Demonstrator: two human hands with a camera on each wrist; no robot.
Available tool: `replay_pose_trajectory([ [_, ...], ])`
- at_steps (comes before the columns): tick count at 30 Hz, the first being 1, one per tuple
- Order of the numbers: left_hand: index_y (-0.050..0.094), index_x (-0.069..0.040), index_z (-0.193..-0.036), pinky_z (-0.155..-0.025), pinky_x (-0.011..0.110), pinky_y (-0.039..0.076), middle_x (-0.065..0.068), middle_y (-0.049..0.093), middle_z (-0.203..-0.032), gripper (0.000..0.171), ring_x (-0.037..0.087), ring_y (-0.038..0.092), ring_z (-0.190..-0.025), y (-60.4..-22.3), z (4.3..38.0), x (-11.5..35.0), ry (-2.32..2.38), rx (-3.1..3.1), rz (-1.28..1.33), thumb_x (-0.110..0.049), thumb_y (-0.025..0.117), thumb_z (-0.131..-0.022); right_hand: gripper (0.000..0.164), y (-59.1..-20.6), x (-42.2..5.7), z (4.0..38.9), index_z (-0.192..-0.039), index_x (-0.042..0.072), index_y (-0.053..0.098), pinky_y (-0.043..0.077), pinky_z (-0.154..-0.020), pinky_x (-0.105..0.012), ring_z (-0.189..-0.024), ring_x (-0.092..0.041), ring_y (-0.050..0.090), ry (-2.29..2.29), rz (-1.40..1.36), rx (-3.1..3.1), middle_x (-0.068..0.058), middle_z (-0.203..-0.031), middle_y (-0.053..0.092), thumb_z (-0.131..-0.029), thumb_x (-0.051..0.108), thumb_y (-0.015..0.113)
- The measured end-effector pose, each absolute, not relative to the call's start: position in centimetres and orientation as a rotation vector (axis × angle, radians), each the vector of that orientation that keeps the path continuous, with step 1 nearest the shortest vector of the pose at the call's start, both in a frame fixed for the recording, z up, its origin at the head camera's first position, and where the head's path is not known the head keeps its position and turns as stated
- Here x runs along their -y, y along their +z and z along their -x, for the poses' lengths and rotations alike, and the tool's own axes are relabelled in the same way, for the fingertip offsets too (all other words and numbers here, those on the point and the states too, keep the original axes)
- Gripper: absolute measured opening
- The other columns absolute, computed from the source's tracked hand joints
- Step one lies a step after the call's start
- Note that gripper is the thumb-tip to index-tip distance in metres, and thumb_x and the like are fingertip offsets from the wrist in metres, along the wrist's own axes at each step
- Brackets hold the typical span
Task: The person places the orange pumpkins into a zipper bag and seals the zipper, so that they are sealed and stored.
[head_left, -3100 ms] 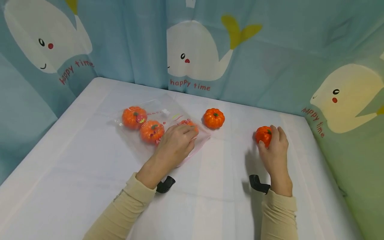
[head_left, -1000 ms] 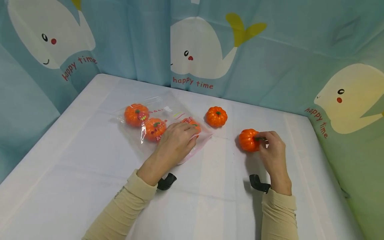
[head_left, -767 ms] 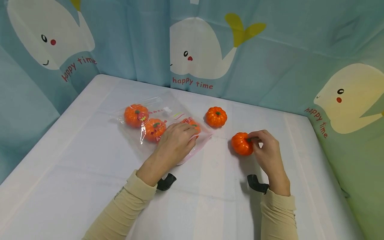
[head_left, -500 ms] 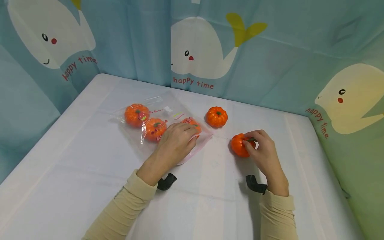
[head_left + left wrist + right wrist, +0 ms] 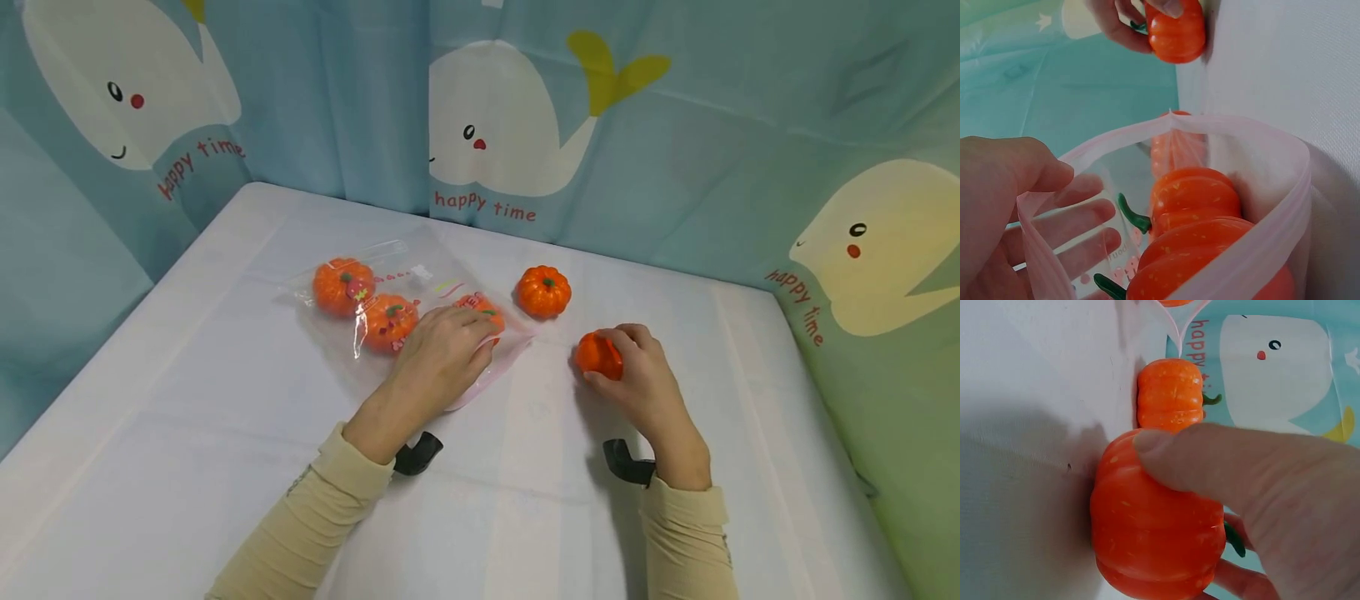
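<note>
My left hand (image 5: 442, 348) pinches the upper edge of a clear plastic bag (image 5: 420, 248) with a pink rim; its mouth gapes in the left wrist view. Inside lie several orange toy pumpkins (image 5: 1194, 197) with green stems, one partly covered by this hand in the head view. To the right, my right hand (image 5: 636, 375) grips another toy pumpkin (image 5: 1154, 519), thumb over its near side and fingers round the stem side. That pumpkin sits low over the table. One more pumpkin (image 5: 543, 292) stands loose between the bag and the right hand, further back.
A white cloth covers the table (image 5: 187, 467). Behind and at the sides hangs a blue-green curtain (image 5: 360, 100) printed with whales. Black curved camera mounts (image 5: 418, 454) stick out from both wrists.
My right hand has brought its pumpkin leftward from the table's right side, shifting from a pinch at the stem to a grip round the body. The left hand has stayed at the bag.
</note>
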State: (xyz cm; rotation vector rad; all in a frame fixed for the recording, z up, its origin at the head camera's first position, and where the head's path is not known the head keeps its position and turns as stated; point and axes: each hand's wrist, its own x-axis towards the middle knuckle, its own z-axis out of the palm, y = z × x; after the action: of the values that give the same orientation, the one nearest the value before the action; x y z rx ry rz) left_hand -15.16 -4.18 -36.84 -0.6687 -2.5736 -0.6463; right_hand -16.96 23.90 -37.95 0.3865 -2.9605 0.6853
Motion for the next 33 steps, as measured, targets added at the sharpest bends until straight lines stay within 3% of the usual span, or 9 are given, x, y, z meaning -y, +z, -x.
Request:
replay_pose_trajectory([
  [17,0.076,-0.008,-0.104,-0.099,0.041,0.052,0.005,0.075,-0.105,0.016,0.023,0.068,-0.106,-36.9,15.2,4.1,-0.638,2.571,0.674,-0.016,0.069,-0.092,0.047,-37.3,-22.7,16.6,-0.125,0.003,0.061,0.05,-0.099,-0.053,-0.117,-0.033,0.057,0.841,-0.549,2.886,-0.013,-0.129,0.056,-0.084,0.018,0.078],
  [33,0.074,-0.009,-0.11,-0.101,0.042,0.051,0.006,0.074,-0.109,0.02,0.025,0.067,-0.11,-36.5,14.9,4.2,-0.628,2.596,0.674,-0.02,0.067,-0.095,0.048,-36.7,-18.8,15.1,-0.125,0.005,0.061,0.054,-0.097,-0.037,-0.115,-0.02,0.061,0.806,-0.958,2.755,-0.004,-0.126,0.059,-0.083,0.019,0.081],
])
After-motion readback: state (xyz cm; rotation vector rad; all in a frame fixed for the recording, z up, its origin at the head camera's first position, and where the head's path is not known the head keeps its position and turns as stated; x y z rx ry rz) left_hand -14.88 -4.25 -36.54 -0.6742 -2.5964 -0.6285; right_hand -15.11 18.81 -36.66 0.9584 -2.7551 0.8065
